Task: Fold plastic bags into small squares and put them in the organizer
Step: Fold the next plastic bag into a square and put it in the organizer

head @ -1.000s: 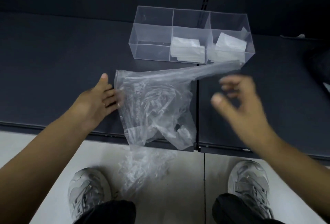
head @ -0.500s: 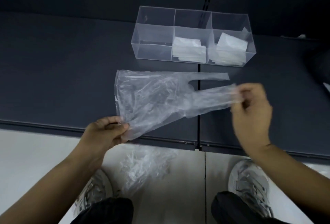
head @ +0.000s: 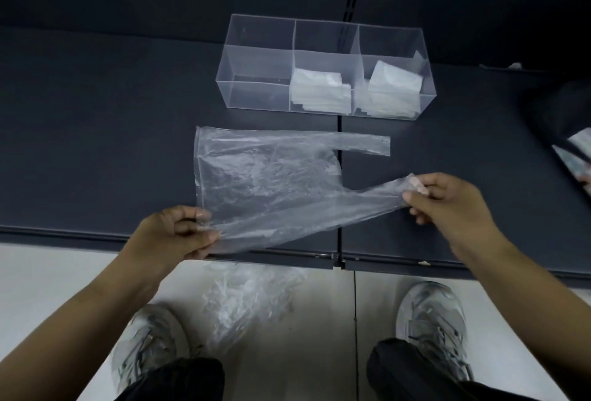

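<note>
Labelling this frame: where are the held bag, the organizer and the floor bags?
held bag [head: 265,183]: head view, middle of its body.
organizer [head: 259,95]: head view, front wall, left compartment.
floor bags [head: 246,298]: head view, middle of heap.

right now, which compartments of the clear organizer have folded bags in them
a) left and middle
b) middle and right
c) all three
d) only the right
b: a middle stack of folded bags sits in the middle compartment of the organizer and a right stack in the right one, while the left compartment shows none.
</note>
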